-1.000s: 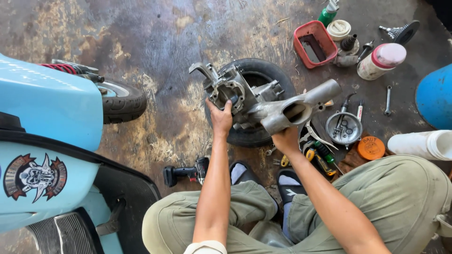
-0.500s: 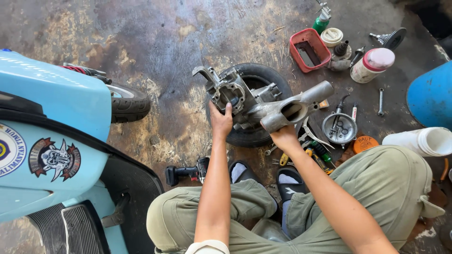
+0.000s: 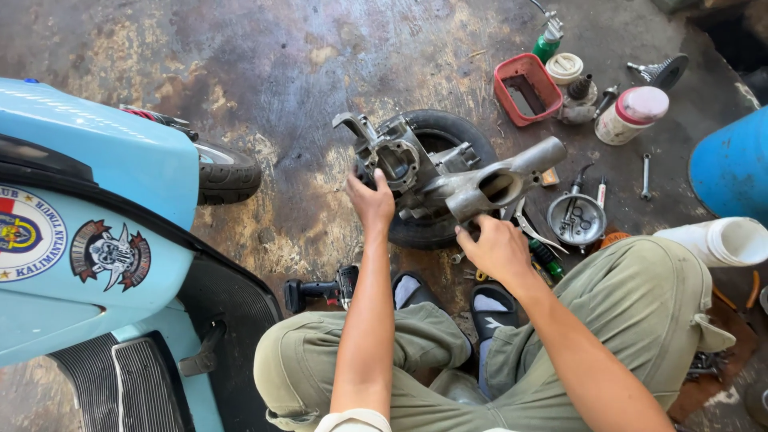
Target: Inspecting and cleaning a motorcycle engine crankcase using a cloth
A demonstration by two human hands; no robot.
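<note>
hands gripping grey engine casing on tyre, left hand, right hand, red tray empty, metal bowl holding small tools

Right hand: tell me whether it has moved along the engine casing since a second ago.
No. The right hand stays under the engine casing, beside the tyre.

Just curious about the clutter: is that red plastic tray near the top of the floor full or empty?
Empty, as far as shows. The red tray sits upright on the floor, and its dark inside bottom is visible with nothing lying in it.
</note>
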